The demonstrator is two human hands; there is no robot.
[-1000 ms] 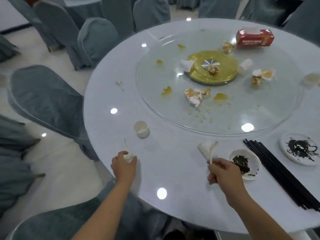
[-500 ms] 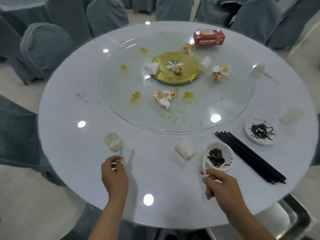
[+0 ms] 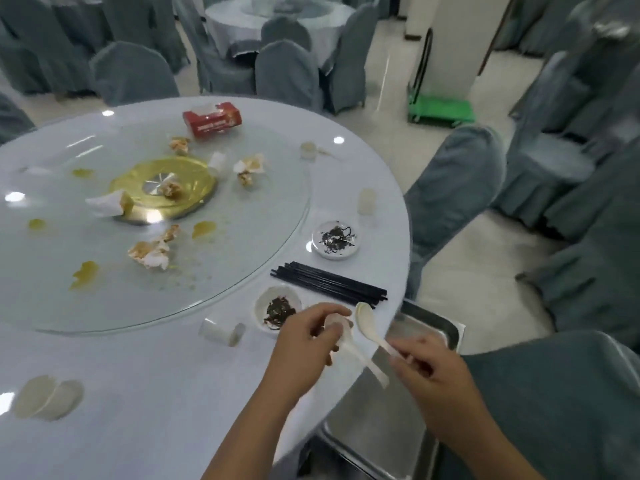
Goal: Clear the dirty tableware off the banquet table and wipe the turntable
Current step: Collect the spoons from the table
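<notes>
Gripping the left spoon (image 3: 349, 351) in the left hand (image 3: 304, 341), fingers curled over its bowl end, handle sticking out toward the right hand (image 3: 436, 382). Pinching the right spoon (image 3: 365, 317) by the tip of its handle, fingers drawn together there, bowl pointing up and away; the exact finger lay is blurring out. Hovering both spoons over the near right edge of the table (image 3: 156, 393), just above the metal tray (image 3: 433, 322) sitting below that edge.

Probably gathering spoons for the tray. Worth lowering them well inside the tray's rim before letting go, laying rather than dropping, since ceramic on steel chips and bounces. Worth avoiding a clash of the two crossing handles.

Waiting near the same edge: the near dish (image 3: 277, 308) of dark scraps, almost touching the left hand, the black chopsticks (image 3: 329, 284) just beyond, a far dish (image 3: 335, 240), and a tipped cup (image 3: 223, 332). Lying uncleared on the turntable (image 3: 249, 237): crumpled napkins (image 3: 150, 252) and yellow smears, so wiping not yet being possible.
</notes>
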